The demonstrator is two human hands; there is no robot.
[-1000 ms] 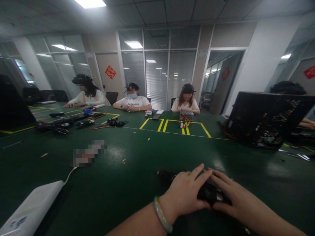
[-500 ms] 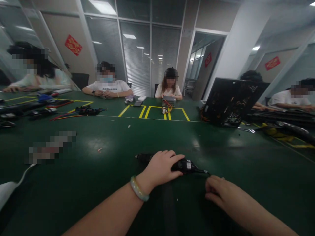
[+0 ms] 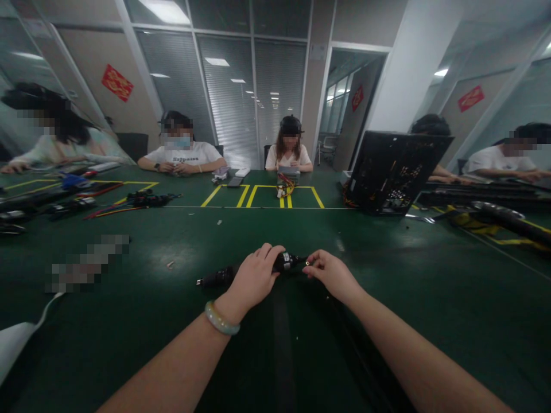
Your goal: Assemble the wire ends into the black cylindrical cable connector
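Note:
A black electric screwdriver [image 3: 218, 277] lies across the green table, its bright metal tip to the left. My left hand [image 3: 253, 275], with a pale green bangle at the wrist, is wrapped over the tool's body from above. A label shows at the tool's right end, where its thin black cord [image 3: 301, 260] comes out. My right hand [image 3: 329, 272] is closed in a pinch on this cord just beside the tool. A small gold-coloured spot shows at its fingertips, too small to make out. A dark cable trails down below the right hand.
A blurred-out strip with a white cord [image 3: 42, 312] lies at the left. Wire bundles [image 3: 148, 198] and dark tools lie at the far left. A black computer case [image 3: 396, 175] stands at the right. Several people sit across the table [image 3: 193, 229].
Both hands and the screwdriver have moved left and a little away from me. My right hand has come in close to the tool's cord end. The view has turned slightly right.

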